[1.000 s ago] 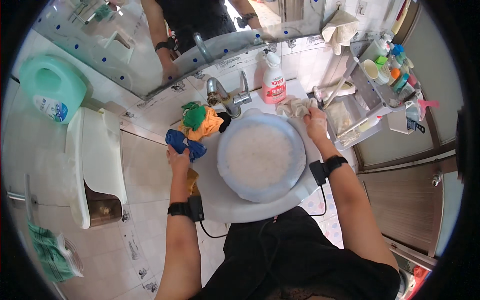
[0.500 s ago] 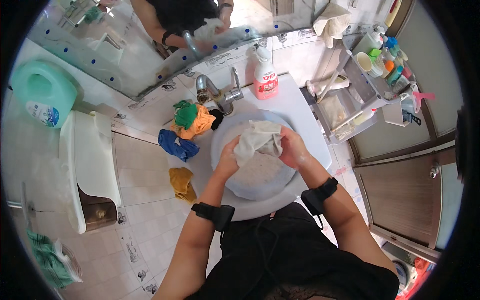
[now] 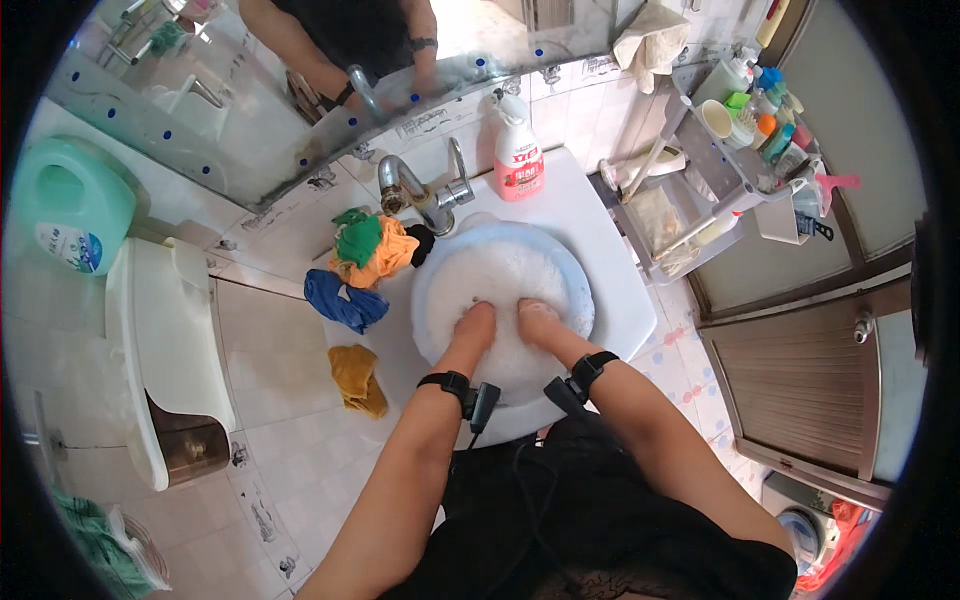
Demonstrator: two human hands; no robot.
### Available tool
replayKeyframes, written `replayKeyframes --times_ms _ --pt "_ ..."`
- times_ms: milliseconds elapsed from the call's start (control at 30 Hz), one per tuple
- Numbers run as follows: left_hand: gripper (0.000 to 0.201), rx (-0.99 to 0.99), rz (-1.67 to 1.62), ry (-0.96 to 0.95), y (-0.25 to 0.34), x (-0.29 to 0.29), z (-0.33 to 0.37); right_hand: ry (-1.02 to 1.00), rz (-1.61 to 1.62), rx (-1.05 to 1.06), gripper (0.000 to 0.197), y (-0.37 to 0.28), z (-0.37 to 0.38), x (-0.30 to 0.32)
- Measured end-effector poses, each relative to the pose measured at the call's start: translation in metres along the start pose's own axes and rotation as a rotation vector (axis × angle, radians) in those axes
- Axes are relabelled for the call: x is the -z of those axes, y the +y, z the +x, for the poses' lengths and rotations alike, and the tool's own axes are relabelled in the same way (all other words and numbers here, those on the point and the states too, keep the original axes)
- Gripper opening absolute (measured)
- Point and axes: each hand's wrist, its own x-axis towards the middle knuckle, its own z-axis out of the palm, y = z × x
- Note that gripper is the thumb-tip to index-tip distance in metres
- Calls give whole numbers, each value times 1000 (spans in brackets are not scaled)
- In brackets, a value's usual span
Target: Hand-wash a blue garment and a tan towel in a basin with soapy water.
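A pale blue basin [image 3: 578, 285] of water topped with thick white suds [image 3: 490, 262] sits in the white sink. Both of my hands are sunk in it: my left hand [image 3: 476, 322] and my right hand [image 3: 537, 318] show only from the wrist to the back, close together. Foam covers their fingers, and whatever they hold or touch is out of sight. On the counter left of the basin lie a green cloth [image 3: 358, 240], an orange cloth [image 3: 385, 255], a black cloth [image 3: 422, 244] and a blue cloth [image 3: 343, 300]. A mustard-yellow cloth [image 3: 357, 378] hangs at the sink's left edge.
Behind the basin stand a metal faucet [image 3: 425, 195] and a pink-and-white pump bottle [image 3: 518, 155]. A grey shelf rack [image 3: 715, 150] full of bottles is at the right. A green jug [image 3: 75, 205] rests by a white bin-like cabinet [image 3: 165, 340] on the left.
Both hands, which held a wet whitish cloth above the basin, have gone down into the suds. The cloth is no longer visible. The view has shifted slightly.
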Motion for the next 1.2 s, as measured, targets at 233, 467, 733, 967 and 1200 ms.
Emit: replayKeyframes --times_ms 233,467,733,967,1200 --pt "26 -551 -169 485 42 2 -42 -299 1841 242 38 6 9 7" --pt "20 -330 -94 498 10 15 -12 -34 1695 -85 29 -47 -32 22" --pt "20 -513 91 494 2 -1 -5 99 1305 -61 35 -19 -12 -6" --pt "30 -342 95 426 -15 -13 -23 112 855 -68 42 11 -17 8" --pt "45 -64 78 -123 16 20 -12 22 1326 -273 42 -9 -15 10"
